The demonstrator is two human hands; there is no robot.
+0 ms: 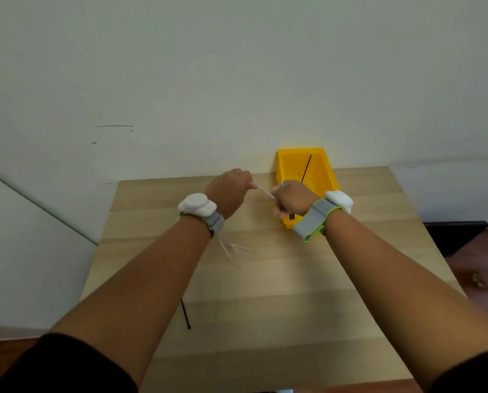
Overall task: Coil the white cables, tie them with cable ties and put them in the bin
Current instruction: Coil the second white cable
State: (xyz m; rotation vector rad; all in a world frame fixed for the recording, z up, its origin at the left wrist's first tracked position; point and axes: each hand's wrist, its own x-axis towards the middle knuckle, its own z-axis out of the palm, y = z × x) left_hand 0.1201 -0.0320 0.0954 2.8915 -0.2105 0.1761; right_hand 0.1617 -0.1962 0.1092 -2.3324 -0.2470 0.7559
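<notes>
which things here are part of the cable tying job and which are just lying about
Job: white cable stretched between left hand and right hand; yellow bin; black cable tie on the table.
Lying about: wrist devices, wall marks.

The bin [305, 168] stood at the far edge of the tabletop [279, 293], against the wall [237, 66]. Both hands were raised just before it, the left hand [228, 191] left of the right hand [292, 198], a thin strand [265, 192] stretched between them. A cable tie [185, 313] lay on the tabletop near its left edge, beside the left forearm.

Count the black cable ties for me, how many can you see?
2. One black cable tie lies on the table near the left forearm. Another leans inside the yellow bin. The hands may hide more.
</notes>
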